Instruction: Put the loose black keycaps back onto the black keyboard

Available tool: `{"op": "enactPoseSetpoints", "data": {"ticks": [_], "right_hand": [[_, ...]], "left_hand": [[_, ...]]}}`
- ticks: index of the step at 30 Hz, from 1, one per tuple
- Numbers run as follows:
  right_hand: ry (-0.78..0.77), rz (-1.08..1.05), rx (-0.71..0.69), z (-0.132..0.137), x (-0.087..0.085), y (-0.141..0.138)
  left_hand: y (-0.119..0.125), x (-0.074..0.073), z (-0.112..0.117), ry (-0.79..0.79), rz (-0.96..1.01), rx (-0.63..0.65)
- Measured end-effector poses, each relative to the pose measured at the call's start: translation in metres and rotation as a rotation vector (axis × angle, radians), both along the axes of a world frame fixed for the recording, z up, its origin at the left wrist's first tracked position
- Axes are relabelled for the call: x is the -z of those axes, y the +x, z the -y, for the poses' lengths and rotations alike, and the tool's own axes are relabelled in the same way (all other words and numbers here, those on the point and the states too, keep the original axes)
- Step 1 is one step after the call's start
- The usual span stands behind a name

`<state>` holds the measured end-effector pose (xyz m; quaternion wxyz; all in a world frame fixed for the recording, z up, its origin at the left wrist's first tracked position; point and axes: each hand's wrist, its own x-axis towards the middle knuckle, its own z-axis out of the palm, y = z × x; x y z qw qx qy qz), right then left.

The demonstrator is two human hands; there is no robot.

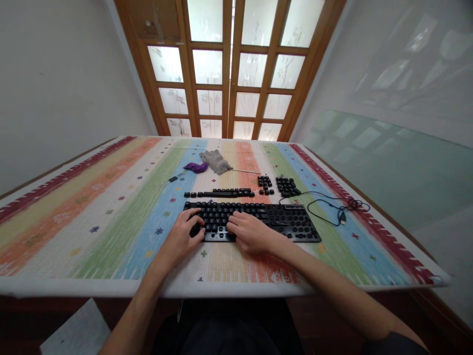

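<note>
A black keyboard (218, 222) lies in front of me, with keycaps on its left part and bare switches showing on much of its right part. My left hand (185, 230) rests at the keyboard's left end, its fingers curved and apart over the keys. Over the lower middle keys is my right hand (247, 231), with its fingers bent and bunched together; whatever lies under the fingertips is hidden. Behind the keyboard sit loose black keycaps (225, 194) in rows, and two more groups of keycaps (287, 187) stand to the right.
A grey cloth (216, 161), a purple cloth (197, 168) and a small black item (173, 179) lie farther back. The keyboard's USB cable (342, 215) coils on the right. A striped tablecloth (111, 222) covers the table; glazed wooden doors (228, 74) stand beyond.
</note>
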<state>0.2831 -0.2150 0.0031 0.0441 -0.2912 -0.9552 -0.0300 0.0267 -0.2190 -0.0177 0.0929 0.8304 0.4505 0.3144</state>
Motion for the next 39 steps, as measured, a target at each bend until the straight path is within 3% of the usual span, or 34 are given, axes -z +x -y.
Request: {"op": "enactPoseSetpoints", "data": {"ticks": [6,11,17,24,31,39], "right_hand": [[0.015,0.007,-0.015,-0.001,0.000,0.000],[0.024,-0.006,-0.016,-0.002,0.003,0.001],[0.017,-0.007,-0.005,-0.001,0.001,0.000],[0.004,0.006,0.016,0.002,0.000,-0.001],[-0.006,0.013,0.029,0.003,0.000,-0.002],[-0.021,0.018,0.038,0.004,-0.001,-0.002]], "left_hand": [[-0.012,0.000,0.000,-0.002,-0.063,0.070],[-0.010,-0.007,-0.004,0.138,-0.189,0.107],[0.004,-0.022,-0.006,0.146,-0.514,0.157],[0.018,-0.027,0.001,0.267,-0.896,0.212],[0.027,-0.033,-0.008,0.393,-0.933,0.270],[0.029,-0.036,-0.023,0.274,-0.953,0.338]]}}
